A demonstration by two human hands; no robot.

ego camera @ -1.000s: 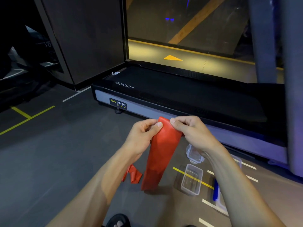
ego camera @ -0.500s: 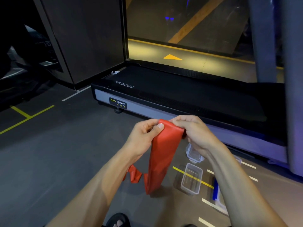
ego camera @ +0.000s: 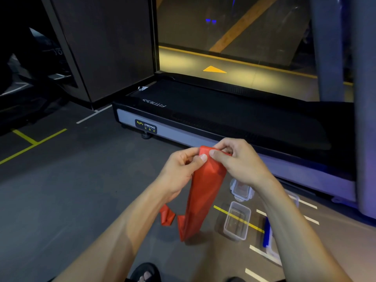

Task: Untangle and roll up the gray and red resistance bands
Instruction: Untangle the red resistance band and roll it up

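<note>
The red resistance band is pinched at its top end by the left hand and right hand, hanging down before the treadmill

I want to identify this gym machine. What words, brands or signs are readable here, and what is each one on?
"BODY STRONG": on the dark badge on the treadmill's grey side rail.
Small line under it on the badge: too small to read.
"FITNESS": printed on the treadmill's black deck, seen upside down.
Yellow arrow: a sign with no text, on the lit floor beyond the treadmill.
No text shows on the red band or the clear boxes.
</note>
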